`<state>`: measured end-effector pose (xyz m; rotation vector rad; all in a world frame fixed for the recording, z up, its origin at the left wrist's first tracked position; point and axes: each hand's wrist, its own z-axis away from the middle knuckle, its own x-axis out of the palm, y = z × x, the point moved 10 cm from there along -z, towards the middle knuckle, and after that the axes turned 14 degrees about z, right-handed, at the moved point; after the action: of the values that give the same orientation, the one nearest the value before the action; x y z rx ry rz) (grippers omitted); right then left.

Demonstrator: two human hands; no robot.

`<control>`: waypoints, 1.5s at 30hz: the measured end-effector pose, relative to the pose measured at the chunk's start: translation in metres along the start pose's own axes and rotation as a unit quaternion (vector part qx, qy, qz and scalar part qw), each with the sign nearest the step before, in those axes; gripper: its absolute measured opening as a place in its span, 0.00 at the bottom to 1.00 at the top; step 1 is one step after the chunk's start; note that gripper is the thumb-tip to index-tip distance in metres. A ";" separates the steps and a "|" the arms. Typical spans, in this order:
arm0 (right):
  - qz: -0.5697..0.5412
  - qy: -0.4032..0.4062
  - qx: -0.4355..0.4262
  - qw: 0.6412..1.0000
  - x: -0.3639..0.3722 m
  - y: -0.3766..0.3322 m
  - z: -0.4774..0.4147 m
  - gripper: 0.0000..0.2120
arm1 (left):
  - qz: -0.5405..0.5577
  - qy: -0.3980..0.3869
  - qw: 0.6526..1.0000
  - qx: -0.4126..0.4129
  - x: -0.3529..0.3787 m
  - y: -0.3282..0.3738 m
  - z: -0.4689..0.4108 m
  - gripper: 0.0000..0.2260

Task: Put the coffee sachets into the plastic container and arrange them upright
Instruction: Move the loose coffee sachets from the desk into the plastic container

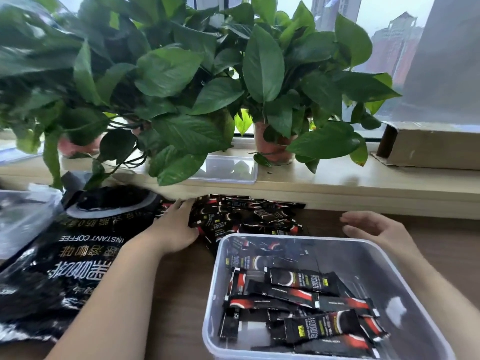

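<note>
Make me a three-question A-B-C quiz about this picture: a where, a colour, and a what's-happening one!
1. Where is the loose pile of sachets? A. On the windowsill. B. On the table, behind the plastic container. C. In a plant pot.
2. What colours are the sachets? A. Black and red. B. Yellow. C. Blue and white.
3. What is the right hand doing? A. Pinching a sachet. B. Open, holding nothing. C. Gripping a leaf.
Answers: 1 B, it lies past the container's far rim; 2 A, black wrappers, red bands; 3 B, fingers relaxed, empty.
</note>
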<state>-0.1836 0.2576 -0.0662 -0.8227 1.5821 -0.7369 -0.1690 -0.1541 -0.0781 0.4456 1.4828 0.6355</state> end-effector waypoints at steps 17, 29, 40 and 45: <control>0.233 -0.117 -0.163 0.952 0.065 -0.028 -0.041 0.43 | -0.001 0.136 0.971 0.195 0.000 0.057 0.002 0.23; 0.291 -0.002 -0.178 0.940 0.048 -0.026 -0.042 0.11 | 0.077 0.216 0.944 0.236 -0.024 0.083 0.030 0.15; 0.202 0.073 -0.119 0.969 0.027 -0.018 -0.042 0.07 | 0.341 0.216 0.886 0.226 -0.053 0.103 0.065 0.20; 0.187 0.065 -0.112 0.974 0.031 -0.014 -0.046 0.06 | 0.477 0.046 0.837 0.266 -0.037 0.149 0.097 0.18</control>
<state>-0.2306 0.2249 -0.0642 -0.6167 1.8943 -0.3498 -0.0896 -0.0538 0.0505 1.6734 1.4596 1.0121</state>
